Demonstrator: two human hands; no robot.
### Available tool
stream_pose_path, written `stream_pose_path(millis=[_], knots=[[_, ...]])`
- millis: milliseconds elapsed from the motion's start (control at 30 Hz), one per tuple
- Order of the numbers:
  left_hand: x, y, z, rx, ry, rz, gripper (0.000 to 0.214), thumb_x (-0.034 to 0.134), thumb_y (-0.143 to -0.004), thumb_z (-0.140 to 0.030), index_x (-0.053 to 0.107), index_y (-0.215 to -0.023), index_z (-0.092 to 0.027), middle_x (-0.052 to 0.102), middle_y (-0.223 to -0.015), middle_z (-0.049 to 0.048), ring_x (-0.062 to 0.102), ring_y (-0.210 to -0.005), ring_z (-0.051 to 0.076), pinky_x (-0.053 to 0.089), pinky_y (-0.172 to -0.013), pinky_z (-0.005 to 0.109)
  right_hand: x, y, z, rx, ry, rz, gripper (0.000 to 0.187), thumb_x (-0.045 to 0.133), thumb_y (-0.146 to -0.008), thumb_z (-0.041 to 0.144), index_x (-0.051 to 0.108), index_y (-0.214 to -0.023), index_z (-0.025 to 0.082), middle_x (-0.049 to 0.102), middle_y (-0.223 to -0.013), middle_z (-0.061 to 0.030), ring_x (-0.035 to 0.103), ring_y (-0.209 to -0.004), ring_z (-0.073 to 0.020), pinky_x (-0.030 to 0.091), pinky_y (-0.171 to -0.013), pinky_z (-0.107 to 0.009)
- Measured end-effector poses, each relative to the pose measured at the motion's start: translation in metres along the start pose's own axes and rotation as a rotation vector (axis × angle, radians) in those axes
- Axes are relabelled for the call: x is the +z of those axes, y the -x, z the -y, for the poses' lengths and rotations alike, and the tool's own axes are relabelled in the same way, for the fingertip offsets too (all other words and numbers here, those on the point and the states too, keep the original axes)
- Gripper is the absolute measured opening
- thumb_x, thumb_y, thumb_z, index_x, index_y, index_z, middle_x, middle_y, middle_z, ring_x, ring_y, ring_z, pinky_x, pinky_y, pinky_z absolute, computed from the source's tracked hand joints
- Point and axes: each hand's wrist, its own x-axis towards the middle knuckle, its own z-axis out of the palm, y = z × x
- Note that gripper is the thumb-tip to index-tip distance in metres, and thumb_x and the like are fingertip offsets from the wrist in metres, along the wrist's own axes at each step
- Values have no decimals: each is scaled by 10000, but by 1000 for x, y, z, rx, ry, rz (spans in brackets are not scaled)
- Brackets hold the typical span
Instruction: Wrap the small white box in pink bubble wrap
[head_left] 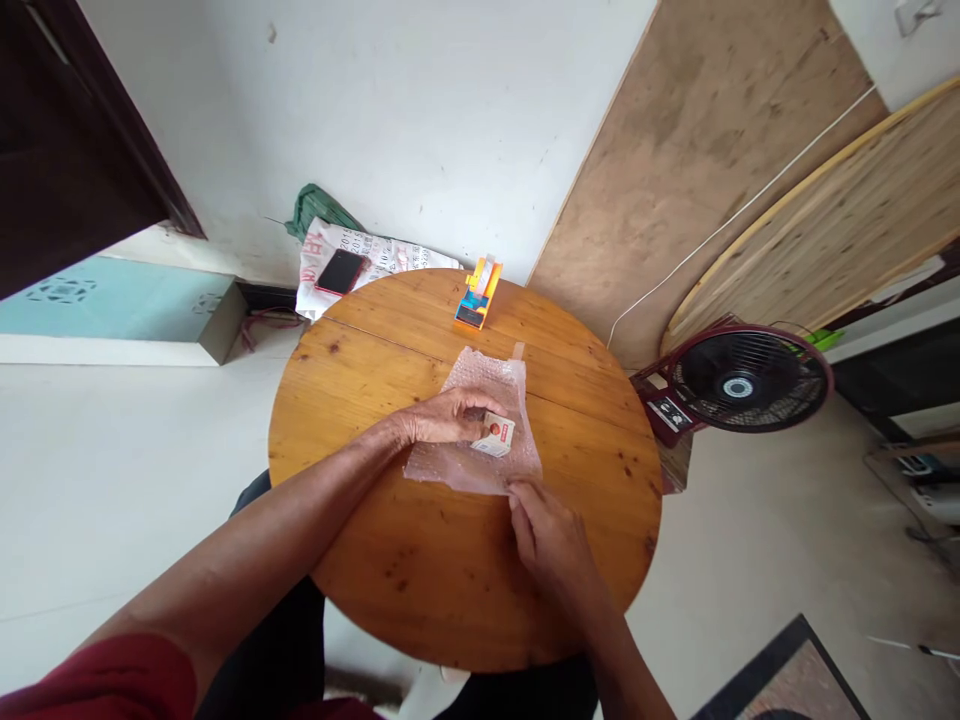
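Observation:
A sheet of pinkish bubble wrap lies on the round wooden table in front of me. On it is a small white box with red and orange print, gripped at its left end by my left hand. Fingers of my left hand cover part of that box. At the near right corner of the sheet, my right hand pinches the bubble wrap's edge. A short strip of tape sticks out from the sheet's far right corner.
An orange and blue tape dispenser stands near the far edge of the wooden table. Behind it, a phone rests on a printed white sack against the wall. A dark red fan stands to the right.

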Motion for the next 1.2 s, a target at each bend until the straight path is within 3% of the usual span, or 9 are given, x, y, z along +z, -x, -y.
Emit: stream_pose_path(millis=[100,167,267,367,533,633,767,1000,1200], knots=[[-8,7,-10,3,-15,44,460,707,-778,-456,666,-1148,-188,655,-1188,67,607,-1056,196,482,-894,274,-14,-14,3,128,-55,59,299,323,-1005,231,596,-885,203,674,-824,-53,638,-734,-199,450,-659,-300],[-15,13,-18,-1,-41,28,468,657,-812,-522,671,-1136,-185,659,-1184,73,604,-1075,215,478,-916,298,-21,-23,2,180,-87,66,327,308,-1017,265,592,-866,207,663,-789,-43,622,-704,-194,427,-640,-295],[-23,20,-29,55,-134,12,471,641,-807,-574,698,-1050,-174,659,-1169,78,591,-1107,238,459,-962,329,-26,-33,-2,215,-135,36,329,305,-1019,296,620,-1000,203,697,-902,-58,645,-801,-208,447,-707,-303],[-22,23,-35,141,-288,-2,448,742,-721,-541,706,-970,-171,647,-1173,84,584,-1113,243,446,-984,343,-28,-42,-7,233,-158,-7,334,319,-1009,299,612,-1140,205,704,-1062,-80,651,-954,-226,458,-809,-318],[-8,17,-25,166,-400,-62,357,778,-707,-403,681,-953,-162,644,-1123,80,607,-986,203,487,-843,294,-27,-57,-10,253,-173,-58,331,347,-989,317,640,-1074,190,708,-1038,-88,647,-947,-227,449,-808,-316],[0,12,-12,108,-348,-102,233,692,-794,-361,682,-880,-146,666,-967,61,591,-803,146,462,-689,239,-23,-66,-15,269,-205,-68,312,389,-970,353,653,-944,188,704,-909,-64,634,-823,-203,430,-729,-292],[8,6,-3,15,-225,-136,234,649,-825,-377,667,-817,-144,631,-789,7,492,-640,80,377,-565,192,-12,-71,-28,334,-370,-85,277,464,-931,392,642,-881,185,673,-793,-20,593,-719,-165,405,-655,-255],[7,6,-7,-58,15,-84,303,695,-769,-409,580,-716,-134,588,-722,-12,464,-623,68,358,-567,183,-4,-64,-37,367,-444,-77,309,499,-906,439,579,-742,189,568,-656,21,504,-616,-133,352,-581,-239],[6,7,-11,-135,74,-16,340,749,-693,-417,554,-678,-140,593,-706,-12,500,-633,84,401,-609,202,-6,-59,-34,376,-388,-93,332,536,-872,461,566,-681,191,539,-597,29,478,-566,-122,319,-533,-235]])
